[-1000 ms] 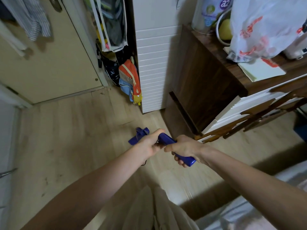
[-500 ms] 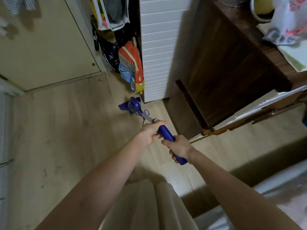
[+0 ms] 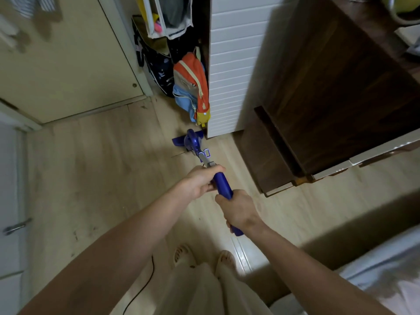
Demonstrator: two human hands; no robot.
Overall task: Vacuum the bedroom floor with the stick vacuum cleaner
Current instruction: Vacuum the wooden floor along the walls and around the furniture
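Both arms extended forward and down, bare. Left hand (image 3: 198, 181) curled around the handle (image 3: 223, 184), ahead of the right. Right hand (image 3: 237, 209) gripping the same handle nearer the body.

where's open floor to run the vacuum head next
Open floor lies left of the vacuum head, bordered by the door. The corner ahead is crowded: backpack and white cabinet beside the head, dark dresser right.

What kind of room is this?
Most likely a home bedroom: bedding at lower right, a dark wooden dresser, and a backpack stuffed beside a white cabinet by the door.
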